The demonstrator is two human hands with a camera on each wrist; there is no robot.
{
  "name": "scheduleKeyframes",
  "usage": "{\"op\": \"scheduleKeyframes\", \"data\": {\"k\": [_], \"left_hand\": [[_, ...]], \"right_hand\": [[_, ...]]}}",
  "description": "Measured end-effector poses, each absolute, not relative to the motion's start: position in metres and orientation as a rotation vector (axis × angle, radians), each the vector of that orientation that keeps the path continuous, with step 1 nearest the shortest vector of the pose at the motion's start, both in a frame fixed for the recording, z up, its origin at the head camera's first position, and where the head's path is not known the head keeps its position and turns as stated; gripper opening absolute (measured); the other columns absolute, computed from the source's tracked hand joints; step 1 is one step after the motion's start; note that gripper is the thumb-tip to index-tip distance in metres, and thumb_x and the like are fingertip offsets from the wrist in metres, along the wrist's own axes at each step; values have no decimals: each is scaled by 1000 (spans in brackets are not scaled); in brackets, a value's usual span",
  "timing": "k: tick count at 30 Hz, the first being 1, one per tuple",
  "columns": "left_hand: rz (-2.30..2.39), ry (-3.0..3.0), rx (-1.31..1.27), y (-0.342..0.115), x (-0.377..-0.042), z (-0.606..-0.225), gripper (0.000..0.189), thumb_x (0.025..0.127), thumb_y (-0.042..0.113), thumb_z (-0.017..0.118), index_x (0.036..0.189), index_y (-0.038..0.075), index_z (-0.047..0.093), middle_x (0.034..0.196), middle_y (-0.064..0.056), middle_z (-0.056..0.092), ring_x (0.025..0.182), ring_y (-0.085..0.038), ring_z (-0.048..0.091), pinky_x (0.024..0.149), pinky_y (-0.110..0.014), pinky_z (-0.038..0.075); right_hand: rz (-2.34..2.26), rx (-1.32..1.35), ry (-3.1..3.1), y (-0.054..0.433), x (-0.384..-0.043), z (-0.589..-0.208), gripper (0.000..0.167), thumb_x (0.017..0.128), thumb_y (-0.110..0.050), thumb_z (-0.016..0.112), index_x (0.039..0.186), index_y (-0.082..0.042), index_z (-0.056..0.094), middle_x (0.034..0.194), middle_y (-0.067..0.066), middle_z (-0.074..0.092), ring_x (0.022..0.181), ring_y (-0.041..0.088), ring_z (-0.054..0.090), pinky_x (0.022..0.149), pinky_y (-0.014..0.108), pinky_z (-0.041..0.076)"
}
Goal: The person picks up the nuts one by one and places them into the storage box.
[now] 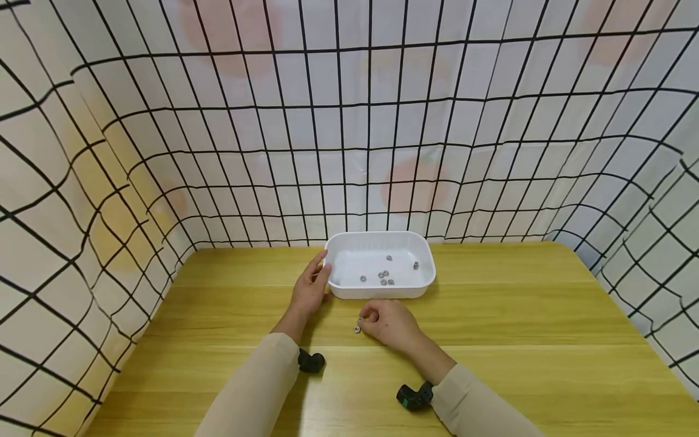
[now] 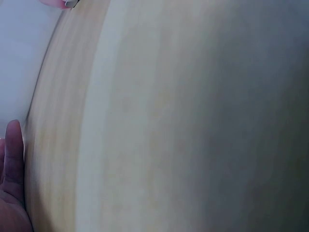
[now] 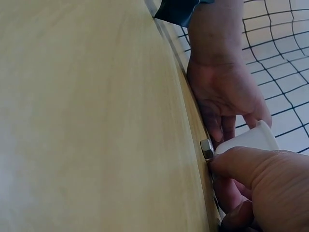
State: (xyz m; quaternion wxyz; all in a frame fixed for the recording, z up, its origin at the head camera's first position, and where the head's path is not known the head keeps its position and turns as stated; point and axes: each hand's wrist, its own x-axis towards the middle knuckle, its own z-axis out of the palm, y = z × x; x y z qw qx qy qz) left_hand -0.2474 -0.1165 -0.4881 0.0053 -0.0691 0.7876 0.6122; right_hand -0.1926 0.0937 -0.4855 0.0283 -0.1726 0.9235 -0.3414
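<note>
My right hand is at the table just in front of a white plastic tray, thumb and forefinger pinched together around a small metal hex nut. A second hex nut lies on the wood right beside the thumb tip. In the right wrist view, a nut shows at the end of the thumb, while the curled fingers hide part of the grip. My left hand rests against the tray's left end with fairly straight fingers, its thumb by the rim. Several nuts lie scattered inside the tray.
The yellowish wooden table runs out to both sides. Behind the tray rises a pale cloth with a black grid, which also closes in left and right. Black wrist cameras sit at both sleeves.
</note>
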Motion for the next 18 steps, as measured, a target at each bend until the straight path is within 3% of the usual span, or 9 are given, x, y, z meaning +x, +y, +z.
{"op": "scheduleKeyframes", "data": {"k": [18], "left_hand": [[1921,2447,-211,-117,-247,-486,45,104,51,54,148,51,46,151,-6,53,123,-28,57,72,-28,59]], "right_hand": [[-1219,-438,2745,108,-184,-466,5,90,-24,77,91,-21,72,71,-8,62,62,10,54,59,24,45]]}}
